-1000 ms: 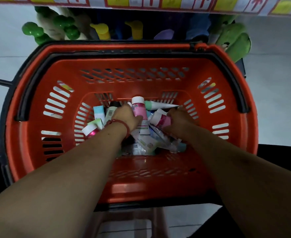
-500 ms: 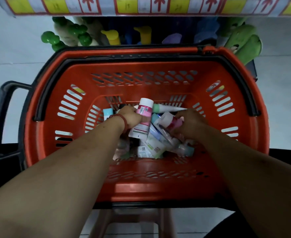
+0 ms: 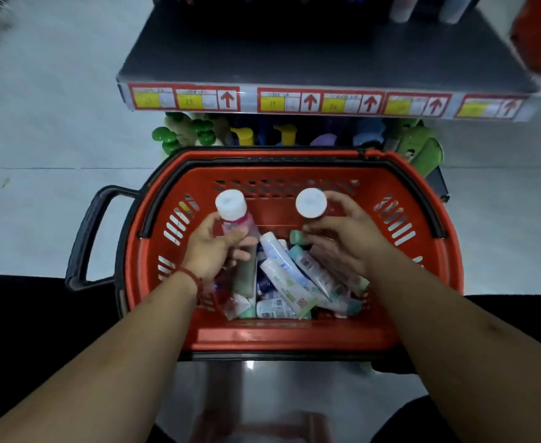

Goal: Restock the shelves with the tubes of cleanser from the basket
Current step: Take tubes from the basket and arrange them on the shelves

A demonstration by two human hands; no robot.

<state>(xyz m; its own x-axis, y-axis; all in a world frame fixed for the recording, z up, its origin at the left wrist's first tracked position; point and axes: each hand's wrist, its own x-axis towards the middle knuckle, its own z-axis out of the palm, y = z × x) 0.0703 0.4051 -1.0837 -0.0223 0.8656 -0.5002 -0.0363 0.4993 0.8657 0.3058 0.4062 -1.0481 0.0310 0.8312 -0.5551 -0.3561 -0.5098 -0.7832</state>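
Observation:
An orange shopping basket stands in front of me with several cleanser tubes piled in its bottom. My left hand grips a pink tube with a white cap, held upright above the pile. My right hand grips a second tube with a white cap, cap pointing up at me; its body is hidden behind the cap and fingers. A dark shelf with yellow and red price labels on its front edge lies beyond the basket.
Green, yellow and purple bottles stand on the lower shelf just behind the basket. The basket's black handle sticks out to the left. Pale bottles stand at the back right of the upper shelf. White floor tiles lie to both sides.
Both hands have risen out of the pile, each lifting a white-capped tube upward. The view has tilted up, so the upper shelf now shows.

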